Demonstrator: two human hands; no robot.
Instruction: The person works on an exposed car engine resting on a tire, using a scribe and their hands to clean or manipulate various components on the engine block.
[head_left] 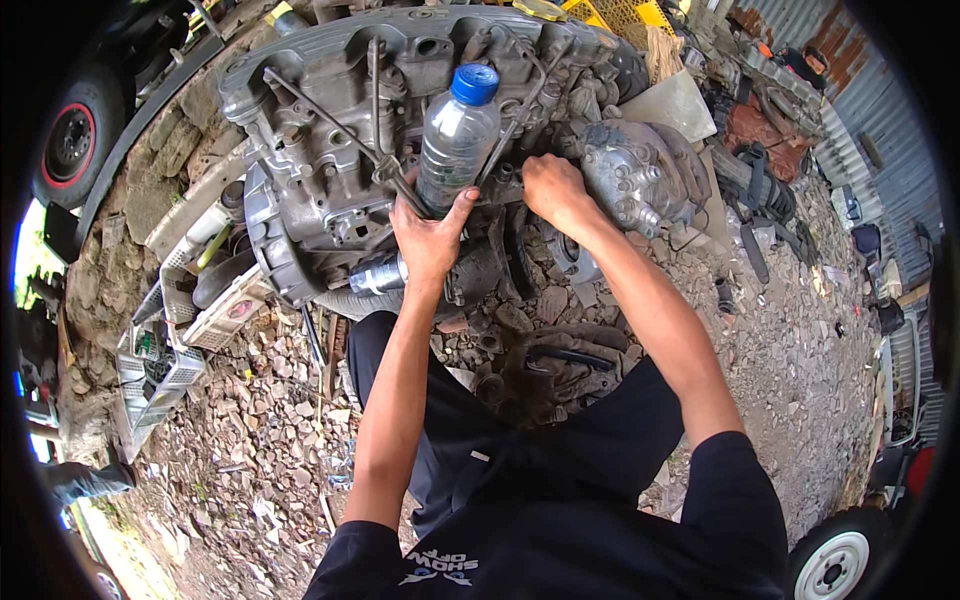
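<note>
A clear plastic bottle [455, 140] with a blue cap stands upright in front of the engine block [330, 180]. My left hand [430, 240] is closed round its lower end, thumb on the right side and fingers on the left. Just left of the bottle, thin metal pipes [335, 125] cross the engine. My right hand [555, 190] is closed against the engine's near side, left of a round grey metal housing [635, 170] with bolts. Its fingertips point into the engine, and whatever they pinch is hidden.
Between my knees lies a dirty metal part with a black handle-like piece [570, 358] on the stony ground. White plastic crates [160, 355] stand at left. Loose parts and a black strip [753, 252] lie at right. Wheels [835, 562] show at the rim.
</note>
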